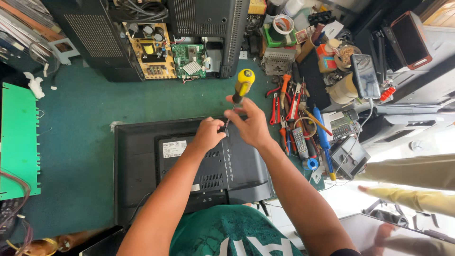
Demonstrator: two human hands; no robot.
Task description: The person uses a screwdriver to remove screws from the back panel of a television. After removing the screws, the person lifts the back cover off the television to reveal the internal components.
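Gripping a yellow-handled screwdriver [242, 85] upright in right hand [252, 125], fingers closed round the shaft, tip at the top edge of the black television back panel [142, 166] lying face-down on the green bench [76, 142]. Left hand [208, 134] pinched shut at the tip. Probably light, stiff, brittle plastic; best held by the edges.

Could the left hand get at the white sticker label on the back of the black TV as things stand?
Probably yes: the left hand rests on the black TV just beside the white label, and nothing lies between them.
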